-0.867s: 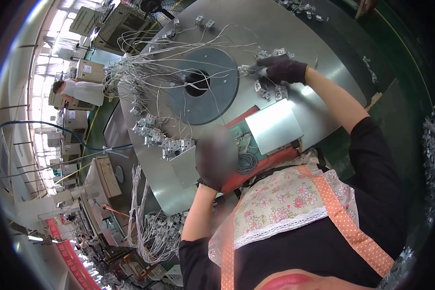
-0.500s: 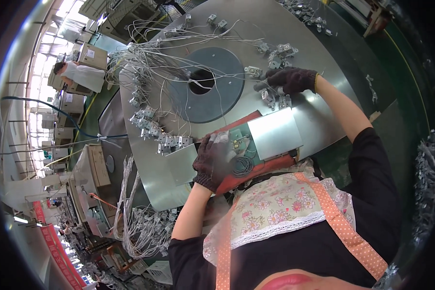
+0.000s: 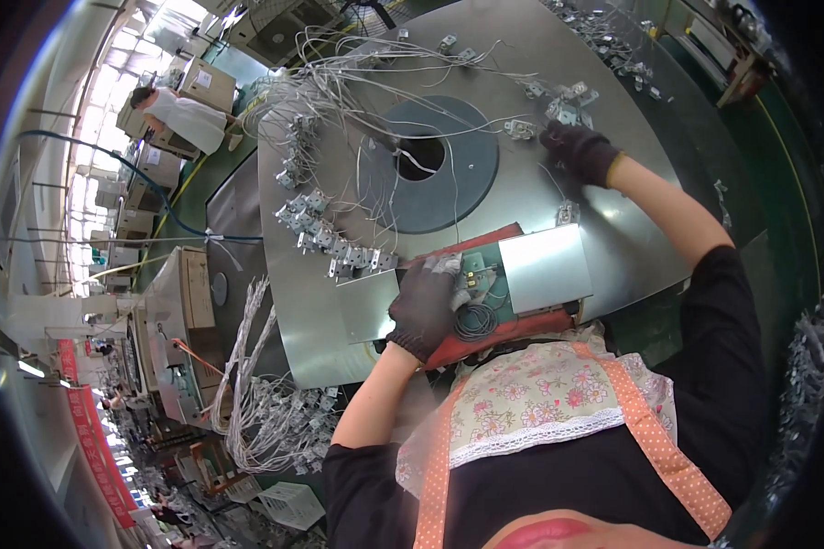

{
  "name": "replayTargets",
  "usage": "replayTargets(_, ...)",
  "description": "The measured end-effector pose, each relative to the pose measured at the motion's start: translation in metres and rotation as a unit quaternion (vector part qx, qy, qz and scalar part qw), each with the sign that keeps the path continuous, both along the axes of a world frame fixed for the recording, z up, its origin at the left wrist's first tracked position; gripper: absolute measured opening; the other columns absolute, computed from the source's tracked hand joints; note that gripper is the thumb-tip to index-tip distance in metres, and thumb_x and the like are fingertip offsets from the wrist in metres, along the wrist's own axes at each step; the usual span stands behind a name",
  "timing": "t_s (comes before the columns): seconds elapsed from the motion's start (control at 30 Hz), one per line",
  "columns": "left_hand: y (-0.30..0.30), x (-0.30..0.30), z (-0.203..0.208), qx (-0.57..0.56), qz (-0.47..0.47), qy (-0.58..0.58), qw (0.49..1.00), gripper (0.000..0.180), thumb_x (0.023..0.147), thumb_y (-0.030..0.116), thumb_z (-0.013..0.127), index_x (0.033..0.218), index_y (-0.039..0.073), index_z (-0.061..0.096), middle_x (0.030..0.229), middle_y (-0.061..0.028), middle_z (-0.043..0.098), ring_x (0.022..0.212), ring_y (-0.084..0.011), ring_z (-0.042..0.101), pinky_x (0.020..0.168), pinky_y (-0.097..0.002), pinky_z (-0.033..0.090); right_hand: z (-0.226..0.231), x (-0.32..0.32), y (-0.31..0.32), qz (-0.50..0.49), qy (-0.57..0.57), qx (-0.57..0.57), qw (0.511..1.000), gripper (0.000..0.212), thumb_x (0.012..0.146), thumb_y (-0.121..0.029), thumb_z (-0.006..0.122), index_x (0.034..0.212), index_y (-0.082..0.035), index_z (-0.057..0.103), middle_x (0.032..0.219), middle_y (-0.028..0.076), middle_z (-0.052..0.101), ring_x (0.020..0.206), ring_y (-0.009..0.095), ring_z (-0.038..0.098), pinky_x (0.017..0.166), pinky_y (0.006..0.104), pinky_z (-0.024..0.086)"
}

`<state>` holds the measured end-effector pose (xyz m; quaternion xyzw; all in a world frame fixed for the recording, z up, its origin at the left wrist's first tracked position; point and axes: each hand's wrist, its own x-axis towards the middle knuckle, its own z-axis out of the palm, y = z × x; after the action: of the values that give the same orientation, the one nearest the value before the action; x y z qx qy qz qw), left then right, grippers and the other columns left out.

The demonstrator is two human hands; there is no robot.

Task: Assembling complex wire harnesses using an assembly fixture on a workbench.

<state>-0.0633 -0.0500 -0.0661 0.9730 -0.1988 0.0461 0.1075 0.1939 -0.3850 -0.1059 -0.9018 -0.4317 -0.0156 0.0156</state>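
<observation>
While a small metal bracket with a wire lead (image 3: 455,266) sits at the near edge of the round steel worktable (image 3: 632,183), the left hand (image 3: 424,306), in a dark knit glove, lies over it with the fingers curled loosely down, fingertips touching the part where it rests on the green fixture plate (image 3: 482,274); whether the fingers actually pinch it I cannot tell, since the glove covers the contact. That green plate lies on a red base (image 3: 513,331), flanked by two flat shiny metal sheets, one on the left (image 3: 366,306) and one on the right (image 3: 545,265), with a coil of dark cable (image 3: 475,321) just beside the left hand. Farther across the table, the right hand (image 3: 579,151), gloved the same way, is stretched out with its fingers bent down onto a small cluster of metal brackets (image 3: 563,101) near the far right of the table; its grip is partly closed, but the glove hides whether it holds one. Between the hands lies a dark grey ring-shaped disc (image 3: 467,188) with a central hole, crossed by thin pale wires (image 3: 357,82). A row of similar brackets (image 3: 325,238) lines the table's left side. Off to the left stand cardboard boxes (image 3: 192,284), and another person in a white top (image 3: 183,114) bends there.
</observation>
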Motion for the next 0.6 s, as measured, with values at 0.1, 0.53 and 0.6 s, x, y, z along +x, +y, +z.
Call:
replayTargets(0.1,0.003,-0.001,0.0,-0.006,-0.008,-0.009,1.0,0.05,0.091,0.029,0.067,0.132,0.003,0.061,0.128,-0.0159,0.065,0.126,-0.0351,0.057,0.112,-0.0475,0.039,0.022,-0.035,-0.012,-0.023,0.115,0.195,0.974,0.041,0.084,-0.003,0.068,0.124,-0.005,0.061,0.13,0.02,0.059,0.122,0.037,0.061,0.098,0.0451,0.053)
replayTargets(0.53,0.012,0.001,-0.006,-0.05,-0.022,-0.041,0.998,0.054,0.087,0.039,0.074,0.128,0.005,0.063,0.122,-0.0155,0.069,0.118,-0.0344,0.064,0.109,-0.0481,0.044,0.119,-0.172,0.002,-0.115,0.62,0.607,0.484,0.044,0.091,-0.018,0.057,0.129,0.003,0.058,0.112,0.016,0.069,0.097,0.024,0.07,0.079,0.0333,0.057)
replayTargets(0.6,0.014,0.0,-0.007,-0.078,-0.018,-0.027,0.996,0.053,0.085,0.038,0.076,0.126,0.006,0.065,0.118,-0.0153,0.07,0.116,-0.0345,0.065,0.108,-0.0477,0.044,0.113,-0.185,0.013,-0.118,0.613,0.607,0.492,0.052,0.091,-0.021,0.059,0.137,0.002,0.055,0.112,0.015,0.067,0.098,0.021,0.068,0.076,0.0297,0.054)
